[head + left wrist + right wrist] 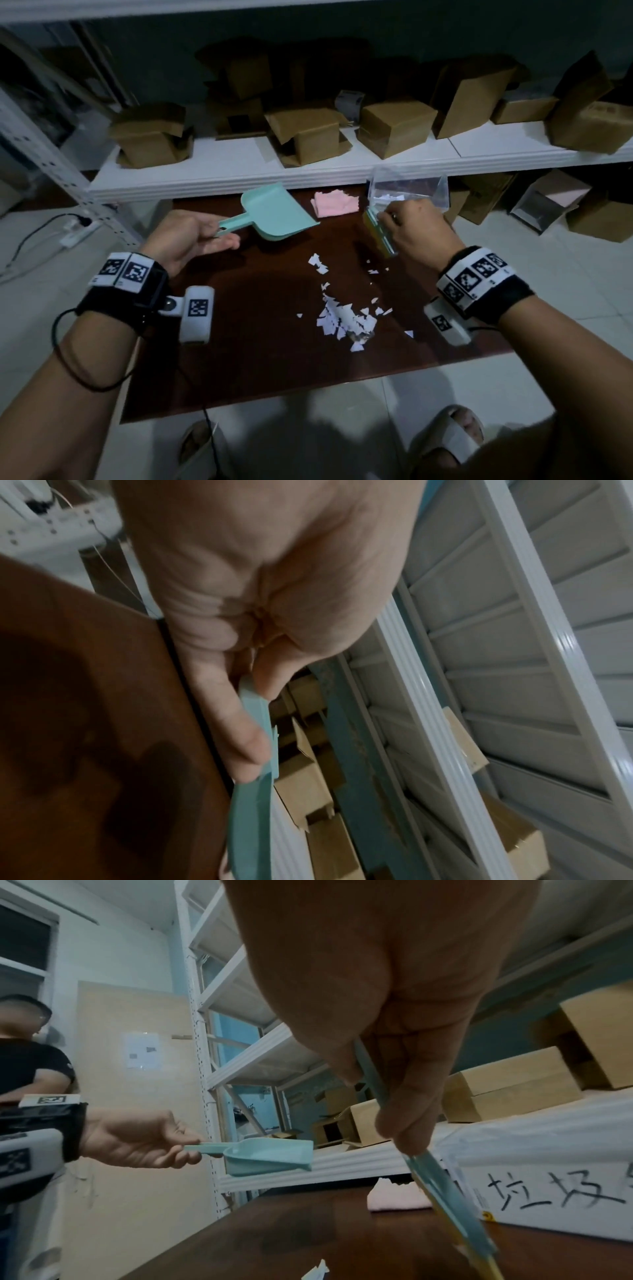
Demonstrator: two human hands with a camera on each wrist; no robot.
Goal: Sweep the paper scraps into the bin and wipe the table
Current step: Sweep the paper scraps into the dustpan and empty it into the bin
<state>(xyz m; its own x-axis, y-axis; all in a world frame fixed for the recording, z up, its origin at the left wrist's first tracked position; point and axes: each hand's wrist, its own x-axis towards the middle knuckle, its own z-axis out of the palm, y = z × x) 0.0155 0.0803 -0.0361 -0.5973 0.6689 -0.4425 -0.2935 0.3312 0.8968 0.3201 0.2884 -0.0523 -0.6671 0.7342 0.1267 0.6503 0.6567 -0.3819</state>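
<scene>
White paper scraps (pixel 342 313) lie scattered on the dark brown table (pixel 260 342), mostly near its middle. My left hand (pixel 191 236) holds the handle of a mint-green dustpan (pixel 274 214) above the table's far left; the same dustpan (pixel 270 1156) appears in the right wrist view and its handle (pixel 260 723) in the left wrist view. My right hand (pixel 411 226) grips a small mint-and-yellow brush (pixel 380 233), its head (pixel 445 1191) pointing down at the table. A clear plastic bin (pixel 407 188) with a few scraps inside stands just behind that hand. A pink cloth (pixel 334 204) lies folded at the table's far edge.
A white shelf (pixel 239 171) loaded with cardboard boxes (pixel 394 126) overhangs the table's far edge. More boxes (pixel 596 219) sit on the tiled floor to the right. A power strip (pixel 77 229) and cable lie on the floor at left. Another person (pixel 31 1064) stands beyond.
</scene>
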